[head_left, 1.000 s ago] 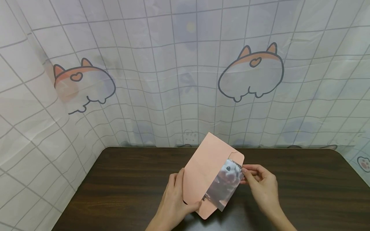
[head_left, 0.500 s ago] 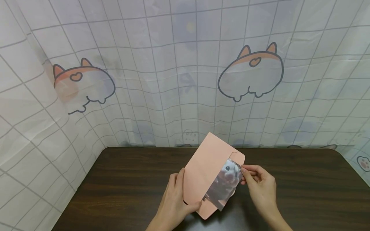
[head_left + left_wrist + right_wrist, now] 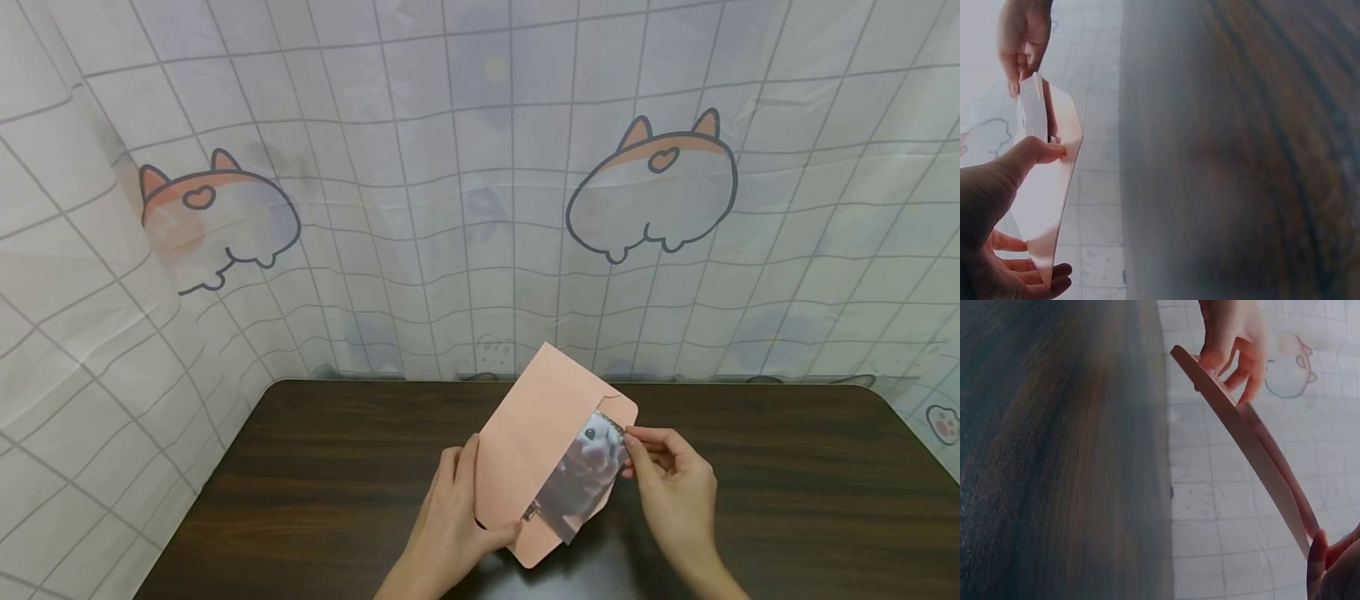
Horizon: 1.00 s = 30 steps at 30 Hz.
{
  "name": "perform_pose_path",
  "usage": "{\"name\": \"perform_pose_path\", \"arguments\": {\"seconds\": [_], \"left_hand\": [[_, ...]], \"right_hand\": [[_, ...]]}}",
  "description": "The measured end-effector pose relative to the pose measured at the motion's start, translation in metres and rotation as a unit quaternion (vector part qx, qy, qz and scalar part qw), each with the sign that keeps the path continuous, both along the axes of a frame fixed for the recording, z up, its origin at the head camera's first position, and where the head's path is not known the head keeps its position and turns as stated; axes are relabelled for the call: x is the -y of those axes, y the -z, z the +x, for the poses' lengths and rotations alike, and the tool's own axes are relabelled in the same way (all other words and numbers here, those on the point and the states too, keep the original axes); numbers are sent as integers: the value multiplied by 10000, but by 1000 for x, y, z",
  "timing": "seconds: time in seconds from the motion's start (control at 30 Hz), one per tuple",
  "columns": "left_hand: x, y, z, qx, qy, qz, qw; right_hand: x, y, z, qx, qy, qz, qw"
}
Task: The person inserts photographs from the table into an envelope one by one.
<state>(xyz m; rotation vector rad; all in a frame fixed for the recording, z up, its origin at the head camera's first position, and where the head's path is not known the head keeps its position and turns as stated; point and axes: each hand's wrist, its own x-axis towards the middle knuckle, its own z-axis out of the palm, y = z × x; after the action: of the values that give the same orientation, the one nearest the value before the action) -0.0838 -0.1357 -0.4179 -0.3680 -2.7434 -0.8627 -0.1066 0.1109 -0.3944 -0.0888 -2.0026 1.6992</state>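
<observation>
A pale pink envelope [image 3: 525,433] is held tilted above the dark table in the head view, its opening facing lower right. My left hand [image 3: 446,512] grips its left edge, fingers behind and thumb on the front near the opening's lower corner. Partly inside the envelope sits a shiny, see-through packet [image 3: 573,492] with a picture of a white furry animal's face. My right hand [image 3: 678,492] pinches the packet's outer upper corner between thumb and forefinger. In the left wrist view the envelope [image 3: 1044,200] is seen side-on; the packet's inserted part is hidden.
The dark wood-grain table [image 3: 322,483] extends to both sides of my hands. Behind it and on the left hangs a white gridded curtain [image 3: 450,208] printed with cartoon animals, reaching the table's back edge.
The packet has shifted slightly left, a little deeper into the envelope, and my right hand has moved with it. The left hand keeps its grip, almost still.
</observation>
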Motion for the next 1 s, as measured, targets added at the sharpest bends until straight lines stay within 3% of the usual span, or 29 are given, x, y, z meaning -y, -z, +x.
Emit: {"name": "perform_pose_path", "arguments": {"seconds": [0.23, 0.53, 0.83, 1.0], "left_hand": [[1, 1, 0, -108, 81, 15, 9999], [1, 0, 0, -31, 65, 130, 9999], [3, 0, -1, -101, -54, 339, 9994], [4, 0, -2, -143, -104, 364, 9992]], "right_hand": [[1, 0, -1, -66, -45, -114, 9999], [-4, 2, -1, -37, -130, 473, 9988], [-13, 0, -5, 157, -1320, 682, 9888], [-16, 0, -6, 190, -1666, 870, 9820]]}}
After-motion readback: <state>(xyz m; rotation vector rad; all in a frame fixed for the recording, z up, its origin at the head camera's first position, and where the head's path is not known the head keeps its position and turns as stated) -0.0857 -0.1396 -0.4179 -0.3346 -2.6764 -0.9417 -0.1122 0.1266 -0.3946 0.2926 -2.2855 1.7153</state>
